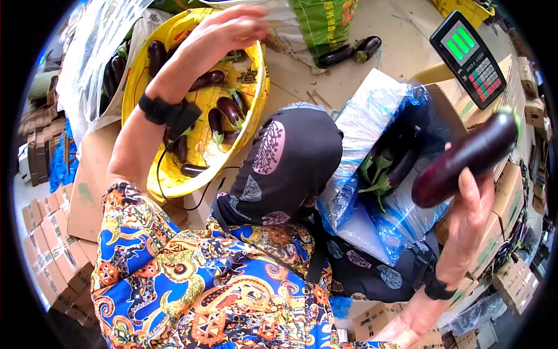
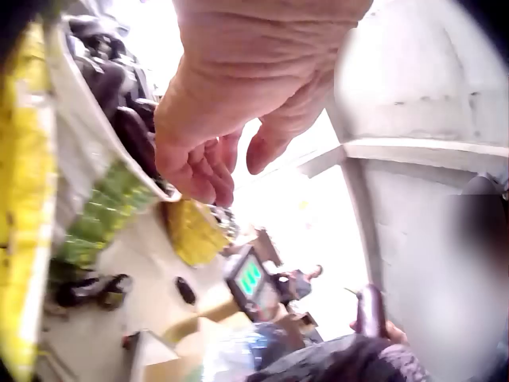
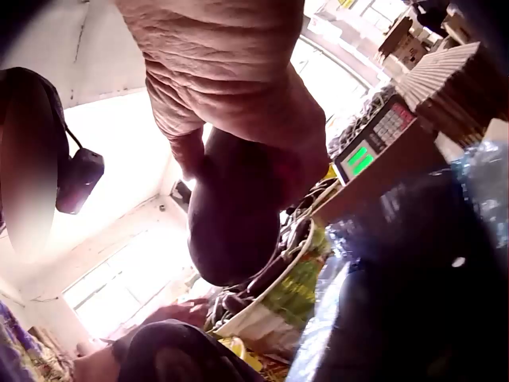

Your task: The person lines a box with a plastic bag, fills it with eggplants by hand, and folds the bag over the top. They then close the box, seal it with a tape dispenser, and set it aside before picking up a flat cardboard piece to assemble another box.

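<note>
An eggplant (image 1: 468, 158) is gripped in my right hand (image 1: 474, 203), held up to the right of a box lined with blue plastic (image 1: 363, 215). In the right wrist view the same eggplant (image 3: 235, 215) hangs from the right hand (image 3: 238, 87). My left hand (image 1: 232, 29) is raised over the far rim of a yellow basket (image 1: 261, 87); nothing shows in it. Seen from the left wrist, the left hand (image 2: 238, 103) has loosely bent fingers with a gap between thumb and fingers. Several eggplants (image 1: 232, 110) lie in the basket, and others (image 1: 401, 166) in the lined box.
A scale display (image 1: 468, 61) with green digits stands behind the lined box. Two eggplants (image 1: 349, 52) lie on the floor beside a green and white sack (image 1: 319, 26). A clear plastic bag (image 1: 87, 64) is at the left, with stacked cartons (image 1: 58, 250) below it.
</note>
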Demonstrator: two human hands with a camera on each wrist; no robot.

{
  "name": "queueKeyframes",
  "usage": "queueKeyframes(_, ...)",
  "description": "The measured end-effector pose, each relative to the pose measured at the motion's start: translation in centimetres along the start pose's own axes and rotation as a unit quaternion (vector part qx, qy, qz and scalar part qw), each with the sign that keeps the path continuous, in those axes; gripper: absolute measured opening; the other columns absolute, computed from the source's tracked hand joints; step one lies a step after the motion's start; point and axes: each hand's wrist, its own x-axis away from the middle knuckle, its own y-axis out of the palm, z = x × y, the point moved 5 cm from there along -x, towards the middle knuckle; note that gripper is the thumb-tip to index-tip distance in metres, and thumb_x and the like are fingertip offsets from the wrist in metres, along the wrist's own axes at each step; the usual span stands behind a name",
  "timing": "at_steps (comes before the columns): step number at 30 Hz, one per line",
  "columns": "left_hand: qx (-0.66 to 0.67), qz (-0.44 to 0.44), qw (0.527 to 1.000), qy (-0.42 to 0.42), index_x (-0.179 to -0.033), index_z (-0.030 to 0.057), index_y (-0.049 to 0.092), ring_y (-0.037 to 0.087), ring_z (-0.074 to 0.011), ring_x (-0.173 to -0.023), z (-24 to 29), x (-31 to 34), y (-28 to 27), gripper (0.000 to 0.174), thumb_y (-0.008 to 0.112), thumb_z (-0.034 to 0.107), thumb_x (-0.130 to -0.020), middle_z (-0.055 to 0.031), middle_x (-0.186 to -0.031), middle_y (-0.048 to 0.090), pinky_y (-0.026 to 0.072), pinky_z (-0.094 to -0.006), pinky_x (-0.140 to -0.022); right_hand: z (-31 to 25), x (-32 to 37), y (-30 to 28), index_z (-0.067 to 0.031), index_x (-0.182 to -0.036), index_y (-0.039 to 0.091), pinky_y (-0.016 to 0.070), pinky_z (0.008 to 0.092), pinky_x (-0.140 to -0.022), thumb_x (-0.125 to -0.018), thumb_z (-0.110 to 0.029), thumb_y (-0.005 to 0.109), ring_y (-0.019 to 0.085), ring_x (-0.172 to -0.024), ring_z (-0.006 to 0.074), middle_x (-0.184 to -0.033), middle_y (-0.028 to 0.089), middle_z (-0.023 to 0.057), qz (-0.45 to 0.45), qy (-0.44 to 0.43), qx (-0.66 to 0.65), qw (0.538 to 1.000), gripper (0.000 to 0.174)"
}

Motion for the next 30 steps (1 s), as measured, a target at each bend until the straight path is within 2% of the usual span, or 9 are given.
queueKeyframes(2, 0.144, 0.022, 0.987, -0.065, -0.134, 0.0032, 0.053, 0.063, -0.0183, -0.109, -7.1, 2.5, -6.7, 0.04, 0.056, 0.02, -0.098, -0.0093, -0.121, 0.063, 0.0505, -0.0303, -0.096, 1.2, 1.5, -0.6, 0.003, -0.139, 0.041, 0.0423, 0.0379, -0.103, -0.09, -0.023, 0.068, 0.057, -0.114, 0.0237, -0.123, 0.057, 0.0126, 0.01, 0.034, -0.019, 0.999, 0.062)
queueKeyframes(5, 0.11, 0.189, 0.958, -0.184, -0.127, 0.0041, 0.056, 0.065, -0.0175, -0.098, -14.6, 8.5, -11.8, 0.034, 0.057, 0.013, -0.095, -0.0082, -0.114, 0.066, 0.0529, -0.0288, -0.086, 4.2, 2.9, -0.8, 0.0024, -0.135, 0.045, 0.0395, 0.035, -0.104, -0.085, -0.015, 0.071, 0.056, -0.111, 0.0199, -0.119, 0.058, 0.0099, 0.008, 0.149, -0.03, 0.988, 0.059)
queueKeyframes(8, 0.106, 0.242, 0.928, -0.262, -0.126, 0.0042, 0.055, 0.063, -0.0178, -0.1, -20.9, 14.0, -13.6, 0.033, 0.055, 0.012, -0.095, -0.0092, -0.114, 0.064, 0.0515, -0.0299, -0.086, 7.1, 2.7, 1.3, -0.0002, -0.127, 0.049, 0.0419, 0.0334, -0.1, -0.081, -0.012, 0.076, 0.056, -0.107, 0.0179, -0.115, 0.059, 0.0088, 0.002, 0.186, -0.025, 0.982, 0.054)
queueKeyframes(11, 0.106, 0.265, 0.902, -0.323, -0.131, 0.0016, 0.05, 0.061, -0.0195, -0.104, -23.8, 17.4, -12.5, 0.037, 0.054, 0.013, -0.096, -0.0114, -0.119, 0.06, 0.0494, -0.0321, -0.092, 9.8, 1.5, 2.5, -0.0002, -0.124, 0.05, 0.0462, 0.0348, -0.095, -0.08, -0.015, 0.078, 0.06, -0.102, 0.0195, -0.112, 0.062, 0.0097, 0.006, 0.145, 0.136, 0.98, 0.055)
queueKeyframes(18, 0.087, 0.247, 0.897, -0.356, -0.128, 0.0021, 0.053, 0.061, -0.0232, -0.111, -24.2, 20.5, -11.1, 0.031, 0.047, 0.012, -0.099, -0.0142, -0.118, 0.064, 0.0492, -0.0352, -0.098, 5.6, 2.8, 3.6, 0.0001, -0.129, 0.046, 0.0476, 0.0342, -0.092, -0.08, -0.006, 0.077, 0.061, -0.098, 0.02, -0.109, 0.062, 0.0102, 0.022, 0.103, 0.183, 0.977, 0.058)
queueKeyframes(20, 0.091, 0.258, 0.9, -0.339, -0.122, 0.0041, 0.055, 0.065, -0.0192, -0.099, -23.6, 20.9, -11.7, 0.027, 0.051, 0.01, -0.095, -0.01, -0.108, 0.067, 0.0524, -0.0328, -0.086, 5.2, 3.6, 3.9, 0.002, -0.13, 0.046, 0.047, 0.0335, -0.093, -0.077, -0.006, 0.078, 0.061, -0.098, 0.02, -0.111, 0.063, 0.011, -0.041, 0.146, 0.194, 0.969, 0.062)
queueKeyframes(25, 0.082, 0.306, 0.885, -0.341, -0.116, 0.0047, 0.057, 0.065, -0.0153, -0.086, -24.9, 21.3, -12.9, 0.024, 0.058, 0.012, -0.093, -0.0067, -0.098, 0.066, 0.0532, -0.0279, -0.074, 13.3, 3.9, 4.3, 0.0022, -0.125, 0.048, 0.0497, 0.0298, -0.08, -0.086, -0.018, 0.073, 0.06, -0.087, 0.0156, -0.101, 0.064, 0.0083, -0.151, 0.305, 0.137, 0.93, 0.05)
queueKeyframes(27, 0.078, 0.288, 0.889, -0.348, -0.116, 0.0041, 0.058, 0.062, -0.0129, -0.079, -27.3, 21.6, -13.1, 0.025, 0.059, 0.013, -0.093, -0.0044, -0.092, 0.064, 0.0515, -0.0258, -0.069, 14.1, 3.1, 5.0, 0.0024, -0.122, 0.049, 0.0472, 0.0249, -0.066, -0.09, -0.022, 0.07, 0.058, -0.077, 0.0125, -0.093, 0.062, 0.0081, -0.103, 0.324, 0.085, 0.936, 0.046)
queueKeyframes(30, -0.034, 0.278, 0.882, -0.38, -0.116, 0.0019, 0.057, 0.059, -0.014, -0.073, -27.0, 20.9, -11.0, 0.037, 0.066, 0.027, -0.089, -0.0043, -0.087, 0.062, 0.0489, -0.0277, -0.064, 17.7, 2.1, 5.0, 0.0026, -0.127, 0.044, 0.048, 0.0268, -0.064, -0.091, -0.026, 0.068, 0.058, -0.074, 0.0135, -0.09, 0.059, 0.0083, -0.15, 0.31, 0.139, 0.929, 0.052)
